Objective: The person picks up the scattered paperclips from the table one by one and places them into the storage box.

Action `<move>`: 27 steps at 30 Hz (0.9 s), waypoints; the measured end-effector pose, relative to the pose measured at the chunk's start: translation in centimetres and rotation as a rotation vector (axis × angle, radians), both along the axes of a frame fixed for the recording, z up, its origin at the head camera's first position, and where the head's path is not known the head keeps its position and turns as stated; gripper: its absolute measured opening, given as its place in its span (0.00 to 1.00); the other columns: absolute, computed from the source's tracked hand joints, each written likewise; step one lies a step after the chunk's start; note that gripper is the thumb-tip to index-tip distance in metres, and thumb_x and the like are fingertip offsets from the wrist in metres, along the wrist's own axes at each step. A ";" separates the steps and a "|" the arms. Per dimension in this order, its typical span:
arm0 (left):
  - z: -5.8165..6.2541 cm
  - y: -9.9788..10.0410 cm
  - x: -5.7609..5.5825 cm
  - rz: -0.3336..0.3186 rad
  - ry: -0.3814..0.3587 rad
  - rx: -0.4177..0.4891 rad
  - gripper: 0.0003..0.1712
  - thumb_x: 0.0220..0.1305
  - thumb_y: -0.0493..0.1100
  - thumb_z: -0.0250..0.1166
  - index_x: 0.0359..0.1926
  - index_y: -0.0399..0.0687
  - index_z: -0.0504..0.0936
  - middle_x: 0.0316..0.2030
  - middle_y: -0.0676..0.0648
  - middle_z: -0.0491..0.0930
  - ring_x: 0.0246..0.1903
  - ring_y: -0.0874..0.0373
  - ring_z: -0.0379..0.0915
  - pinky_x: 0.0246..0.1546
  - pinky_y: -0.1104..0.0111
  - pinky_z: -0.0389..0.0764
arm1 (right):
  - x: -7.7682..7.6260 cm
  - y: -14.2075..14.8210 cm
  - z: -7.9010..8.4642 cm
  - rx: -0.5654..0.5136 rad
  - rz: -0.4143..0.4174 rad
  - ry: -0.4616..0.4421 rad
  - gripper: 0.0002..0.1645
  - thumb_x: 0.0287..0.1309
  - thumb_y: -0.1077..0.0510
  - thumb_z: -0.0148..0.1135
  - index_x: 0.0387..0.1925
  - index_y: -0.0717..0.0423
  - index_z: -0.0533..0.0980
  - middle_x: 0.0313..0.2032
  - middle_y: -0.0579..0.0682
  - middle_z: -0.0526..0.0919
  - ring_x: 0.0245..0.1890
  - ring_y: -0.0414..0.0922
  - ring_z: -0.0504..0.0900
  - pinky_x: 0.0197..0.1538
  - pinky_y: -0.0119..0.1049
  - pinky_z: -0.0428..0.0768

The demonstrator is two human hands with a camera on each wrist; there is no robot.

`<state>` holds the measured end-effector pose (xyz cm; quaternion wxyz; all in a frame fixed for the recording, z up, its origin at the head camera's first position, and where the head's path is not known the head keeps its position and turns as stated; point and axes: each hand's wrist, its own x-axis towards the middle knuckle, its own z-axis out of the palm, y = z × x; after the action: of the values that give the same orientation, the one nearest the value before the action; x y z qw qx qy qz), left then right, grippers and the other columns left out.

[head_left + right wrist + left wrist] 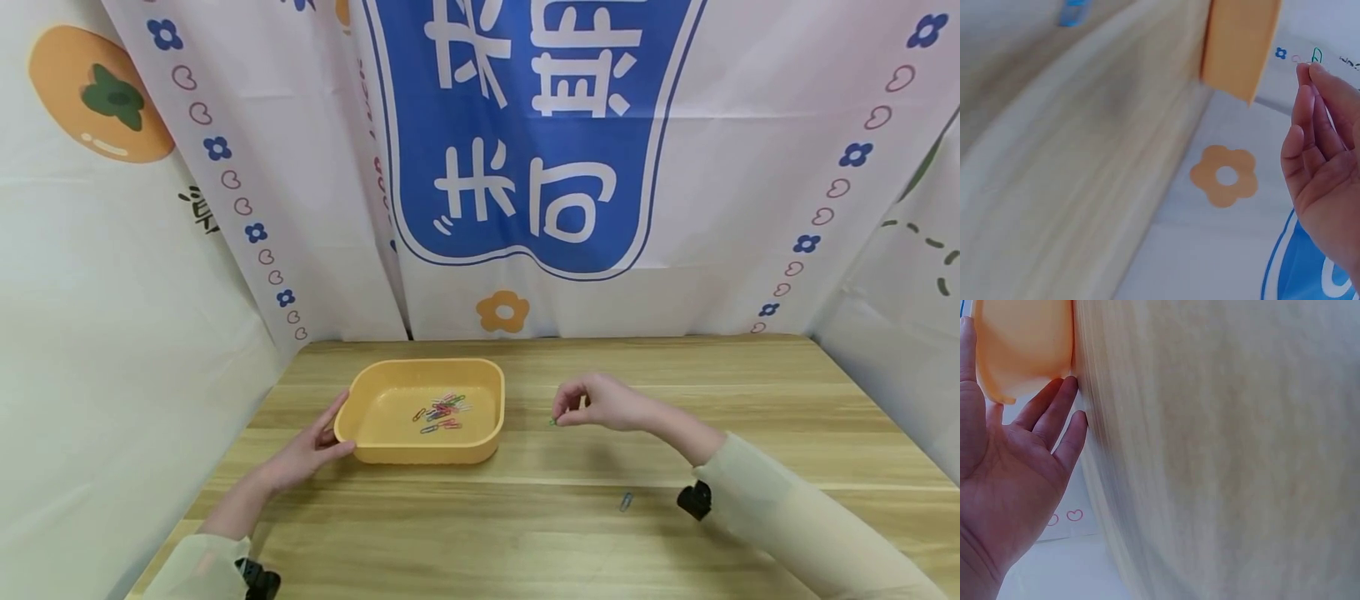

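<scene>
A yellow tray stands on the table in the head view, with several coloured paper clips lying inside. My left hand is at the tray's left end, thumb by the near corner and fingers spread along the side. In the left wrist view the left hand touches the tray with extended fingers. To the tray's right, my right hand pinches a green paper clip above the table. The right wrist view shows this green paper clip between the thumb and index fingertips.
A blue paper clip lies on the wooden table, nearer than my right hand. Behind the table hangs a printed white cloth, and more cloth closes off both sides. A black wrist camera sits at the right sleeve.
</scene>
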<state>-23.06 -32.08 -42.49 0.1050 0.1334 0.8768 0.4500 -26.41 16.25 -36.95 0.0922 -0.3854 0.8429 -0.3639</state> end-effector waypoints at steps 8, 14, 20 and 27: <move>0.0 0.0 0.1 0.002 -0.017 0.016 0.51 0.69 0.47 0.62 0.78 0.56 0.36 0.69 0.24 0.49 0.63 0.33 0.60 0.60 0.45 0.64 | -1.7 -2.9 1.9 -0.027 0.044 0.057 0.04 0.59 0.60 0.68 0.31 0.57 0.83 0.27 0.38 0.82 0.30 0.37 0.76 0.35 0.36 0.77; -0.1 0.0 0.0 0.002 -0.012 0.012 0.51 0.68 0.48 0.62 0.78 0.56 0.36 0.69 0.25 0.49 0.64 0.33 0.60 0.61 0.45 0.64 | -3.0 -5.3 2.7 -0.018 0.042 0.077 0.03 0.59 0.60 0.68 0.32 0.56 0.84 0.29 0.39 0.83 0.30 0.39 0.78 0.36 0.37 0.79; -0.1 -0.1 -0.1 0.005 0.011 -0.007 0.51 0.68 0.47 0.62 0.78 0.53 0.36 0.68 0.24 0.52 0.63 0.33 0.62 0.60 0.45 0.64 | -4.0 -8.2 2.8 0.003 0.022 0.050 0.03 0.59 0.59 0.68 0.32 0.56 0.83 0.29 0.40 0.83 0.31 0.38 0.77 0.35 0.32 0.77; -0.2 -0.1 -0.2 -0.014 0.008 0.020 0.51 0.69 0.45 0.62 0.78 0.51 0.35 0.67 0.23 0.54 0.63 0.33 0.62 0.60 0.47 0.64 | -5.0 -11.5 2.1 0.015 0.017 0.052 0.03 0.60 0.61 0.67 0.33 0.57 0.83 0.29 0.41 0.83 0.29 0.38 0.78 0.33 0.29 0.77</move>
<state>-23.22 -32.19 -42.67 0.1033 0.1425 0.8716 0.4574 -31.41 4.74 -34.84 0.0763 -0.4012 0.8444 -0.3466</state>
